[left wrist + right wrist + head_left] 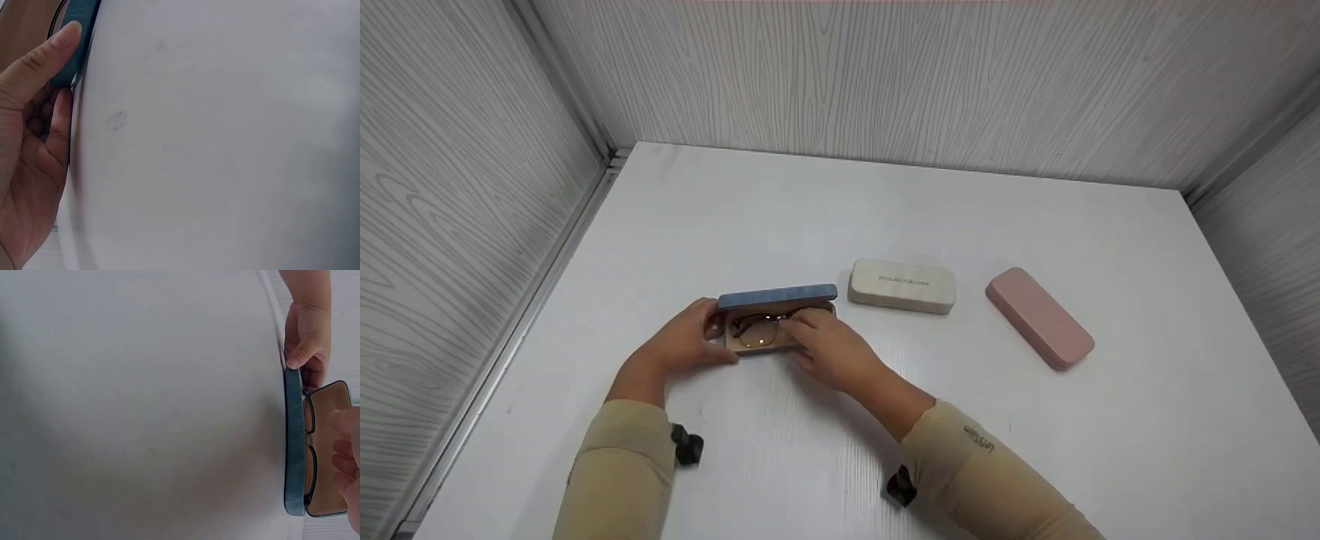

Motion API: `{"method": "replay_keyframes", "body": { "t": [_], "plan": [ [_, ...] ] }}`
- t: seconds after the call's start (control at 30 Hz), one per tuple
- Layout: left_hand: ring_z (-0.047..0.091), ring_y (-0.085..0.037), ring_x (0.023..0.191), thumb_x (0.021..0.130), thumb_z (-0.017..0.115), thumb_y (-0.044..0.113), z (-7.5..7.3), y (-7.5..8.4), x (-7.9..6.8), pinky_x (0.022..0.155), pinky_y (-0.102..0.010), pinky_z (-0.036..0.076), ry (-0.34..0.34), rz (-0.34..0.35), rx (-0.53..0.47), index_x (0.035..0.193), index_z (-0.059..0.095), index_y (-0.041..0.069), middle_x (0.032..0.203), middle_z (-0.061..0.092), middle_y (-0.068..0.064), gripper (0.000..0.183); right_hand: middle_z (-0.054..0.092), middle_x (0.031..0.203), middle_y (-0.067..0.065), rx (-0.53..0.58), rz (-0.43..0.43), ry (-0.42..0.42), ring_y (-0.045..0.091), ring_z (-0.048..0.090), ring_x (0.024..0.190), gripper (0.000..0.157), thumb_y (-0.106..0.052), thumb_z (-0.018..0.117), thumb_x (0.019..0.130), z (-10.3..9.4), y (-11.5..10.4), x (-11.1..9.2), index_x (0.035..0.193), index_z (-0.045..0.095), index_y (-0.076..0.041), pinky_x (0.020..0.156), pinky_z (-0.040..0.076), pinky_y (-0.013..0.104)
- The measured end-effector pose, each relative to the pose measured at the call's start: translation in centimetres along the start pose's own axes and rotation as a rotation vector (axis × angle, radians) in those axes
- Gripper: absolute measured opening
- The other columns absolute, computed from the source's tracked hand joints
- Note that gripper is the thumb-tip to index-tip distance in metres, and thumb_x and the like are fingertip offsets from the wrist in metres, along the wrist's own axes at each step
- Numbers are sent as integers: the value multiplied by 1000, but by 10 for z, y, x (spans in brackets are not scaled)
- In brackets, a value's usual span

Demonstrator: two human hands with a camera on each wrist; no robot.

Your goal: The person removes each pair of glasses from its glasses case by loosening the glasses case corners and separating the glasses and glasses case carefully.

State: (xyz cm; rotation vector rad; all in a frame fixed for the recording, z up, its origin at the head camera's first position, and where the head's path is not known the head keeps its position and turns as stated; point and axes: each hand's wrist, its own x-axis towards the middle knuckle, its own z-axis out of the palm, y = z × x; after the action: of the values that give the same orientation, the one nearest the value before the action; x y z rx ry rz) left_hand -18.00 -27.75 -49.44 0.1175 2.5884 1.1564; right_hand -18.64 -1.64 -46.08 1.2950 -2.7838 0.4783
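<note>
A blue glasses case (778, 297) stands with its lid raised, showing a tan lining. Inside it lies a pair of dark-rimmed glasses (757, 331), seen along the case's tray in the right wrist view too. My left hand (686, 339) grips the left end of the case, thumb on its near wall (66, 56) and fingers behind. Over the right half of the case is my right hand (832, 351), fingers loosely bent in front of the lining (323, 410). It covers part of the glasses in the head view; I cannot tell whether it touches them.
A cream glasses case (901, 286) with printed letters lies shut to the right of the blue one. Farther right, a pink case (1040, 319) lies slantwise, also shut. All are on a white table (885, 217) with wood-grain panels (840, 82) around it.
</note>
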Motion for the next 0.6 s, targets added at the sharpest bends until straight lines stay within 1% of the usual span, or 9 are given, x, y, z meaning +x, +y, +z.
{"method": "replay_keyframes", "body": {
  "t": [0.13,0.27,0.43,0.6],
  "plan": [
    [41,-24,124,65,82,35,1,-1,1,101,-37,38,3,4,-2,138,32,7,129,41,-6,94,54,115,2,-97,-31,47,17,48,112,35,-18,64,86,9,-1,4,120,57,-12,99,38,28],
    [41,-25,124,65,82,33,0,0,0,101,-37,38,3,10,-12,138,32,6,130,40,-7,93,53,112,2,-207,-34,70,18,48,108,29,-19,57,90,17,-2,8,118,58,-11,97,39,30],
    [42,-24,123,65,82,33,0,2,-1,100,-37,39,3,9,-2,138,32,7,130,41,-7,92,51,117,4,-298,27,14,20,45,111,34,-22,50,94,22,-6,14,125,53,-10,99,37,32],
    [43,-24,122,65,82,34,-1,2,0,101,-37,38,7,4,5,137,33,7,130,41,-6,92,50,115,4,-318,109,-22,21,45,108,31,-23,48,95,24,-7,20,123,54,-11,98,38,32]
  ]
}}
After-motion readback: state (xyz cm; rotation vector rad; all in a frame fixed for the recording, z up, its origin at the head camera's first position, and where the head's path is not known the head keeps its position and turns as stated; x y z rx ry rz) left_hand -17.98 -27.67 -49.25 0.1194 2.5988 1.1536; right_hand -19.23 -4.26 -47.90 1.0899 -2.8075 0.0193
